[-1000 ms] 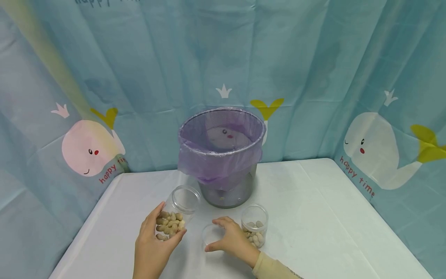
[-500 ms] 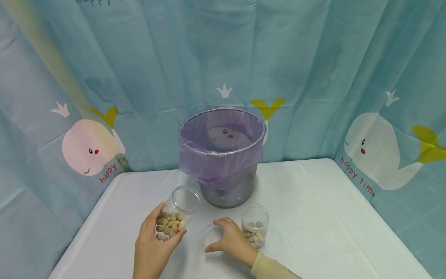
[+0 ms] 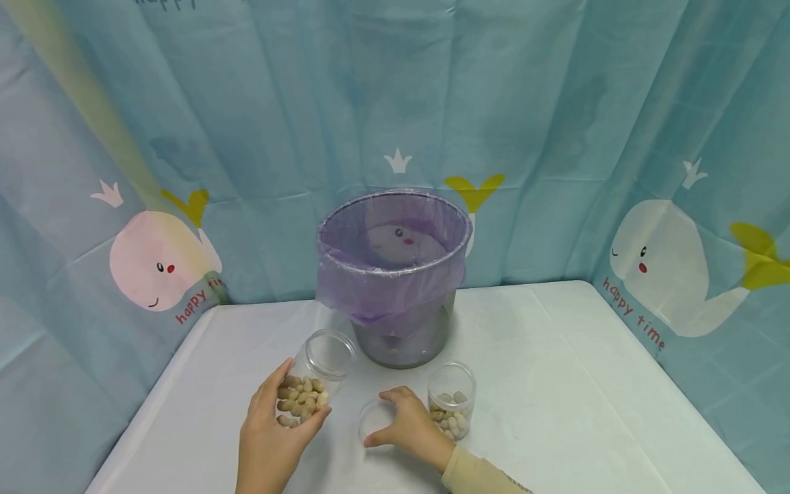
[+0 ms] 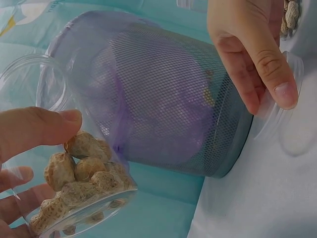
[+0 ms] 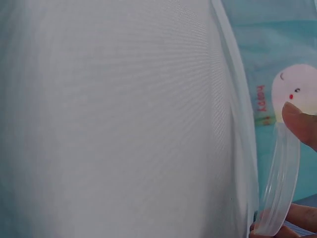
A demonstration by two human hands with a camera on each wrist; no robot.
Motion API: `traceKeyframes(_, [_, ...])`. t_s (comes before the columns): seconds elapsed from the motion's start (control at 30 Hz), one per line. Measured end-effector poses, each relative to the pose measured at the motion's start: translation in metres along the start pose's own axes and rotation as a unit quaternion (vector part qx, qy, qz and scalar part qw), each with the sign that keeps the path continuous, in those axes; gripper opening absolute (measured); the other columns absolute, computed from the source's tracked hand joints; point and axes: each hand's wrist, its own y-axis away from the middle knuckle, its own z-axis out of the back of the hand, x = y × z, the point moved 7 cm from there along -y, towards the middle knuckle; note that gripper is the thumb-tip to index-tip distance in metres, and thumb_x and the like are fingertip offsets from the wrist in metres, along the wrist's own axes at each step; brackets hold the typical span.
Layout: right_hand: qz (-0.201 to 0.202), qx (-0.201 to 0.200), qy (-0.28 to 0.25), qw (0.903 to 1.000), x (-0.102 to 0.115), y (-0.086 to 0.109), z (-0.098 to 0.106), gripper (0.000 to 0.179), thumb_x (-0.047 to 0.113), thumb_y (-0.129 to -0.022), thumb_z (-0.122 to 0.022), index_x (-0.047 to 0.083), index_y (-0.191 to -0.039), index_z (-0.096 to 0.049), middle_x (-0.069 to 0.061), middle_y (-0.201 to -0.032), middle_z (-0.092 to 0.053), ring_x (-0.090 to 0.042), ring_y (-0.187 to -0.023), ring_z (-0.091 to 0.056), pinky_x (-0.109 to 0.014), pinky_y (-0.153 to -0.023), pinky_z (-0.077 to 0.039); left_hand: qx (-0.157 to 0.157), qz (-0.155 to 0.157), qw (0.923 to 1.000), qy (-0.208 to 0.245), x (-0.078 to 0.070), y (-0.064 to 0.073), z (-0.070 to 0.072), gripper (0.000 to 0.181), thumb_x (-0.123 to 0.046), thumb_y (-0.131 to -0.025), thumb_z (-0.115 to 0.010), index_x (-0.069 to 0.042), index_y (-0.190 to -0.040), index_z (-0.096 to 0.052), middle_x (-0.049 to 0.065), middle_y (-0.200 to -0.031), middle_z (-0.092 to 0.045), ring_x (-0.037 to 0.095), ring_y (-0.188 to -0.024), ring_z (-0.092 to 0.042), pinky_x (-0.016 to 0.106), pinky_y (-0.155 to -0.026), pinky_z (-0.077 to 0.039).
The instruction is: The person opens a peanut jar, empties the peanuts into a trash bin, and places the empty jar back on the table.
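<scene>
Clear plastic jar [image 3: 316, 374] of unshelled peanuts [image 3: 301, 399] tilts left of the frame's lower centre, the left hand [image 3: 273, 427] closed round it in its grip. At lower centre, the right hand [image 3: 412, 424] pinches a clear round lid [image 5: 283, 173]. A second jar [image 3: 452, 401] stands just right on the white worktop [image 3: 555, 391]; behind, a purple-lined wire-mesh bin [image 3: 401, 350]; farthest, a whale-print curtain [image 3: 543, 103].

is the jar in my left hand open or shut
Open. The jar has nothing over its mouth; your right hand holds a clear lid.

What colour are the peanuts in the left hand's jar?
The peanuts are light brown, clearest in the left wrist view.
</scene>
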Motion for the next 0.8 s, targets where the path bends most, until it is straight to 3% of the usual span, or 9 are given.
traceKeyframes(0.43, [-0.021, -0.019, 0.005, 0.9996, -0.0037, -0.0043, 0.0006, 0.079, 0.025, -0.059, -0.094, -0.01, -0.122, -0.062, -0.022, -0.126, -0.06, -0.042, -0.121, -0.052, -0.059, -0.105, -0.045, -0.007, -0.019, 0.9998, 0.005, -0.0016, 0.0007, -0.0011, 0.092, -0.011, -0.063, -0.094, -0.013, -0.144, -0.05, 0.016, -0.129, -0.06, 0.035, -0.119, -0.056, 0.064, -0.095, -0.051])
traceKeyframes(0.8, [-0.023, -0.003, 0.02, 0.9995, -0.0081, -0.0075, -0.004, 0.083, 0.026, -0.056, -0.094, -0.008, -0.124, -0.061, -0.022, -0.13, -0.057, -0.042, -0.124, -0.049, -0.059, -0.106, -0.045, -0.008, -0.02, 0.9997, 0.009, -0.0022, -0.0002, -0.0009, 0.092, -0.011, -0.064, -0.094, -0.013, -0.144, -0.049, 0.016, -0.128, -0.06, 0.035, -0.118, -0.056, 0.064, -0.095, -0.05])
